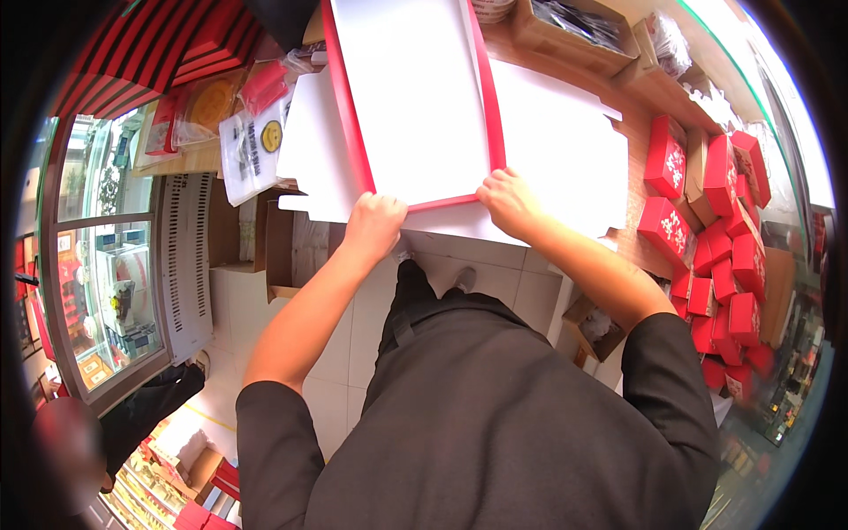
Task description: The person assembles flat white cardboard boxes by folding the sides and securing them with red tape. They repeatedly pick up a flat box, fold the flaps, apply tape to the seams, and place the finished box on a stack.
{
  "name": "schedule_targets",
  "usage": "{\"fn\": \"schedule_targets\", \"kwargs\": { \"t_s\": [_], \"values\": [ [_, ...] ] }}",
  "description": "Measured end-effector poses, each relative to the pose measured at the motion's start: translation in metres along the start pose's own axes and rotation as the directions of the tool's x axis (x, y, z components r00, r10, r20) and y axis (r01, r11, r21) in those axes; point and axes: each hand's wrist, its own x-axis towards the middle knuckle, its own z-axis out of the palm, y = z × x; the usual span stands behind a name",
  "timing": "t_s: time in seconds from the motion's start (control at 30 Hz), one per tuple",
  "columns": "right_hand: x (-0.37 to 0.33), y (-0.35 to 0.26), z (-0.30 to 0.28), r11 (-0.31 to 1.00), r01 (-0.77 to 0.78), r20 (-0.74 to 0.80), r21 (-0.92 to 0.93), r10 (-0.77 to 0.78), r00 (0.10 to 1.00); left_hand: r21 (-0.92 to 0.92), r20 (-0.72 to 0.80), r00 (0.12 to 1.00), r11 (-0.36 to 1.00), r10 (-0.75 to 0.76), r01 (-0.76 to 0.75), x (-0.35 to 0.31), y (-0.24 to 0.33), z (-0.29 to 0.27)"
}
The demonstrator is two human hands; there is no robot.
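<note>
A long, shallow cardboard box (415, 97), white inside with red side walls, lies in front of me with its far end cut off by the top of the view. My left hand (374, 226) is closed on its near left corner. On the near right corner, my right hand (510, 203) grips the red wall, fingers curled over the edge. Beneath the box, flat white cardboard sheets (565, 146) spread over the wooden table (643, 238) and stick out on both sides. Whatever my fingertips press on inside the folds is hidden.
Small red boxes (729, 274) are heaped at the right. Open cardboard cartons (574, 37) stand along the back right. Plastic bags (252, 146) and red packets lie at the left, beside striped red boxes (168, 53). A glass cabinet (106, 283) and another person (155, 415) are farther left.
</note>
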Motion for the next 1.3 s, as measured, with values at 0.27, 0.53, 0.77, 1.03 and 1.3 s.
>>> {"fn": "schedule_targets", "kwargs": {
  "t_s": [0.27,0.53,0.77,1.03,1.3],
  "values": [
    [0.02,-0.019,0.042,0.928,0.056,-0.374,0.368,0.092,0.923,0.017,-0.171,0.985,0.999,0.038,-0.035,0.047,0.037,0.03],
    [0.019,-0.022,0.052,0.928,0.105,-0.478,0.357,0.085,0.874,0.156,-0.036,0.997,0.986,0.069,-0.063,0.032,0.025,0.021],
    [0.022,-0.021,0.047,0.908,0.042,-0.365,0.417,0.125,0.923,0.096,0.201,0.932,0.94,0.303,-0.326,0.036,-0.018,-0.015],
    [0.021,-0.021,0.036,0.877,0.026,-0.309,0.48,0.141,0.94,-0.004,0.068,0.883,0.885,0.465,-0.466,0.038,-0.036,-0.005],
    [0.02,-0.021,0.034,0.879,0.016,-0.307,0.476,0.15,0.94,0.038,-0.033,0.894,0.895,0.447,-0.445,0.037,-0.017,-0.009]
  ]
}}
